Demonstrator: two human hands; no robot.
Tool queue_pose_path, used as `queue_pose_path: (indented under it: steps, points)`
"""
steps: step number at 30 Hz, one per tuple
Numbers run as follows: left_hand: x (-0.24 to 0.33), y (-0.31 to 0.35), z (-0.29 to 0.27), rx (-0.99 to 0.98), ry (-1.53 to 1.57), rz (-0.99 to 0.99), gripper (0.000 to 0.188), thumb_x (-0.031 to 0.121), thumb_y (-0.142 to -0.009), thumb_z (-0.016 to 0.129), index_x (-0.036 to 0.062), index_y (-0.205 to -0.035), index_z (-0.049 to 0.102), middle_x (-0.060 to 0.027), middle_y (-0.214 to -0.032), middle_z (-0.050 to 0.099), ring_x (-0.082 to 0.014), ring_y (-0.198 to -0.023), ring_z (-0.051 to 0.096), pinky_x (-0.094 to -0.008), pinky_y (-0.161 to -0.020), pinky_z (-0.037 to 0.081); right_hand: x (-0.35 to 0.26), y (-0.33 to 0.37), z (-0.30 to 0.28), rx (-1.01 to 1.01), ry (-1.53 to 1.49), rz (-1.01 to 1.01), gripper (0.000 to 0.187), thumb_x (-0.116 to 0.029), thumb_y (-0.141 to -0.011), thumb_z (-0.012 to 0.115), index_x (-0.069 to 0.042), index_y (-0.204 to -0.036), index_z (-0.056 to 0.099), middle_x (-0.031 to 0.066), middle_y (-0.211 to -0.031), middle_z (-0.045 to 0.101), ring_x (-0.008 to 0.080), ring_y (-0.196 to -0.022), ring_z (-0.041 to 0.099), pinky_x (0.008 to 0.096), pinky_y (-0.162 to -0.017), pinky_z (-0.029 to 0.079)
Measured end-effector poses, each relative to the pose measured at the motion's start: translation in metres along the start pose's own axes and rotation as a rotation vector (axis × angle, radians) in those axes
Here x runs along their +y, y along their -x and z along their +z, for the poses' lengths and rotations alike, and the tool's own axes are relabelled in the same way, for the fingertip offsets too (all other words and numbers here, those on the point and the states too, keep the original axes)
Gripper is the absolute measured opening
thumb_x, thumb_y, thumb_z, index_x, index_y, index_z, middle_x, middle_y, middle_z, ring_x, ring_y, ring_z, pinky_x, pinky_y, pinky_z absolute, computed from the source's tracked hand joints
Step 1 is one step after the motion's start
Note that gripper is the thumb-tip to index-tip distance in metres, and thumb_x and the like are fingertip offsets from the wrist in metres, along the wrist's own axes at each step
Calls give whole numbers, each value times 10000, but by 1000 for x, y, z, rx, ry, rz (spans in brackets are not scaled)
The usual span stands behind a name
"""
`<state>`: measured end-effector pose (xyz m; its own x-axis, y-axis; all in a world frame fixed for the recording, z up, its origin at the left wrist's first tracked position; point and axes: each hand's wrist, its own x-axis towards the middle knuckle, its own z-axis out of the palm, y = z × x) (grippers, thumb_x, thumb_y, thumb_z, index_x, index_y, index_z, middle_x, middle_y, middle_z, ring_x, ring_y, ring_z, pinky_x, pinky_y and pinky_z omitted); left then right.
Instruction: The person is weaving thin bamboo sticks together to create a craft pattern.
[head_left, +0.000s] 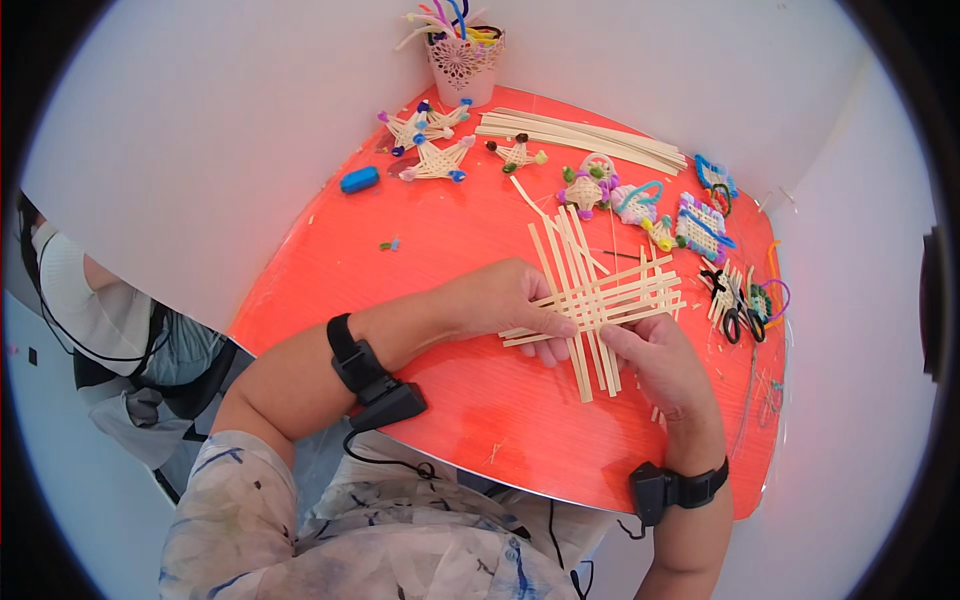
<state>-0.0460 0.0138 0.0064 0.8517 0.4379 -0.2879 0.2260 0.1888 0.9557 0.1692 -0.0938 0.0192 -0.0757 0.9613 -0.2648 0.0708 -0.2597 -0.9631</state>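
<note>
Pale wooden strips cross over and under each other in a loose lattice (pixel 590 295), and you have it between your two hands, a little above the red table (pixel 320 270); its strip ends stick out unevenly on all sides. Your left hand (pixel 535 312) grips the lattice's left side, nearly closed, thumb lying on top and fingertips showing underneath. Your right hand (pixel 655 360) is at its near right corner, fingers curled and thumb pressed on the near edge; you have hold of the strips there too, though how far the fingers reach below is hidden.

Left of the lattice lie a blue block (pixel 360 180) and a small green and blue scrap (pixel 390 245). Beyond it, farther off to the left, you have a big woven star (pixel 437 160) with coloured tips and a pink cup (pixel 465 70) full of fuzzy craft stems. Straight beyond the lattice, a bundle of flat strips (pixel 580 138) lies on the table, with a star with purple tips (pixel 585 193) closer to it. To its right sit a woven square (pixel 703 228) with a blue stem and black-handled scissors (pixel 735 315).
</note>
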Motion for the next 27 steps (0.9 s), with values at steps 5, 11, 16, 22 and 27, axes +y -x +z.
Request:
queue_pose_path:
  steps: [5,11,16,22,27]
  points:
    - [2,2,1,4,10,-13,260,231,-920,688,-21,-984,684,-144,-872,729,-199,-738,721,-258,-619,562,-4,1,2,-4,27,35,282,-198,-928,633,-2,-1129,655,4,-921,672,54,-738,547,232,-661,433]
    - [1,1,2,-6,35,-15,235,213,-924,682,-18,-969,683,-142,-870,730,-196,-738,721,-253,-616,561,1,1,1,2,-56,6,266,-215,-918,656,-4,-1078,681,4,-879,673,60,-722,551,240,-652,440]
    - [2,1,3,-7,25,-18,221,201,-927,676,-16,-966,682,-143,-868,730,-191,-738,721,-253,-616,562,-2,2,4,-6,-69,7,279,-191,-909,661,-14,-1125,660,-7,-906,668,51,-731,538,228,-657,426]
    - [1,1,3,-25,38,-12,223,204,-928,676,-16,-967,682,-139,-861,728,-191,-735,720,-254,-613,562,-2,3,4,-22,-112,-16,290,-166,-916,662,-4,-1156,640,17,-965,683,67,-816,582,245,-734,470]
    - [1,1,3,-11,50,-8,223,206,-930,673,-13,-967,685,-135,-855,728,-189,-731,720,-254,-611,560,0,1,2,-46,-135,-34,293,-178,-921,663,-6,-1158,635,21,-986,683,65,-834,581,241,-747,470]
